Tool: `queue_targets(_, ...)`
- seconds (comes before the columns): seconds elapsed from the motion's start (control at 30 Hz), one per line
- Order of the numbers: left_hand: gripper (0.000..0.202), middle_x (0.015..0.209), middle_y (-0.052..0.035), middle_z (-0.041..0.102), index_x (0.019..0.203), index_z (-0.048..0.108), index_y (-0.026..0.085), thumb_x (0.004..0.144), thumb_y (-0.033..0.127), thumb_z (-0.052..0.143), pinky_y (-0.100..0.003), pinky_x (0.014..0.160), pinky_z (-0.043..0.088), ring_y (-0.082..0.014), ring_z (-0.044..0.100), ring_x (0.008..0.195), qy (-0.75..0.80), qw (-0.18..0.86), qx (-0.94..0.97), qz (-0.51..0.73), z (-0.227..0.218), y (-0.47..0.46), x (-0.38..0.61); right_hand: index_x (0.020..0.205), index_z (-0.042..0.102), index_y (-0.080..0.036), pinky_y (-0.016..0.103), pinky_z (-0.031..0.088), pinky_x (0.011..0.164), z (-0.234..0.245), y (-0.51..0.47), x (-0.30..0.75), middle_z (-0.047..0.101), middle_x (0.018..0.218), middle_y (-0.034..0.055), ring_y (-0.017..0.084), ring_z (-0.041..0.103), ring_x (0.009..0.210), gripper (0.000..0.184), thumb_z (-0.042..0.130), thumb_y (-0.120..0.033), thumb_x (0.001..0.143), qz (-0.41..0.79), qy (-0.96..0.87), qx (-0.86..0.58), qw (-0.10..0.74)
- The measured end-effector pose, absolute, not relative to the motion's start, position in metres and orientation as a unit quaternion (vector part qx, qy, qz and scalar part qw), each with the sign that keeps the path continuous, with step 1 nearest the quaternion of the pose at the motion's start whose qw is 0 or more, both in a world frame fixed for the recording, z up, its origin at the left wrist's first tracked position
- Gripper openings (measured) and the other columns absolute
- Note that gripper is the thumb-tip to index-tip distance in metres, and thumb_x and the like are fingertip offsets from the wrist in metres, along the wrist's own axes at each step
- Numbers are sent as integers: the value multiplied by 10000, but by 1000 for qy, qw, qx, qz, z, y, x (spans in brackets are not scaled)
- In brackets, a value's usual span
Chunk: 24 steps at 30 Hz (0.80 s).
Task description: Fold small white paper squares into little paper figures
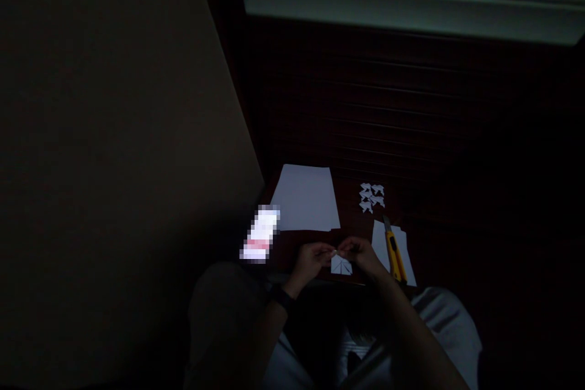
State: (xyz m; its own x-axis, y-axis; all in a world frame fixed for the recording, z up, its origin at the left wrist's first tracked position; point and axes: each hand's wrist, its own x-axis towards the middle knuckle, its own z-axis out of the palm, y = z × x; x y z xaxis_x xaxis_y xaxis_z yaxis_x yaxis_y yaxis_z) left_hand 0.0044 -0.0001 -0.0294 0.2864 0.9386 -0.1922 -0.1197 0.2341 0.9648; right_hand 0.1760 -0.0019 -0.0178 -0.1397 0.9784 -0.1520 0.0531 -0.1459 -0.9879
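Note:
In dim light my left hand (pixel 313 258) and my right hand (pixel 363 254) meet over the near edge of a small dark table (pixel 351 210). Both pinch a tiny piece of white paper (pixel 335 252) between their fingertips. Just below them lies a small folded white paper (pixel 341 265) with creases showing. A dark band sits on my left wrist.
A stack of white sheets (pixel 307 197) lies behind the hands. Several small folded paper pieces (pixel 371 197) sit at the back right. A yellow utility knife (pixel 394 251) rests on paper strips (pixel 404 256) to the right. A lit, blurred screen (pixel 261 234) glows at the left.

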Motion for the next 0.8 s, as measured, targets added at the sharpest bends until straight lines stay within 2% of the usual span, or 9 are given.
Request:
queue_targets(0.2,344,829,-93,674,887,657,103,638,340,678,-334,647,538,-204,632,736,432,662,476,385,-26,1,1,680,631,-155,203,319,438,-26,0,174,540,529,-28,89,439,455,194,700,-309,583,553,-495,-521,422)
queue_targets(0.53,338,786,-84,678,843,659,103,622,357,687,-329,621,538,-198,638,701,421,670,469,392,-32,0,2,681,630,-165,207,331,459,-24,1,176,541,546,-35,91,446,474,163,705,-267,579,548,-510,-516,417)
queue_targets(0.7,362,790,-72,670,915,634,120,631,341,678,-312,604,537,-186,634,696,437,656,474,393,-31,1,2,718,630,-160,212,346,478,-25,-1,175,566,587,-19,101,472,505,155,674,-277,627,540,-519,-509,423)
queue_targets(0.8,316,801,-81,666,879,639,114,639,316,672,-302,608,532,-186,631,710,437,647,474,407,-33,2,3,732,626,-160,223,372,509,-24,-2,174,587,625,-6,117,505,550,166,654,-304,653,523,-525,-513,433)
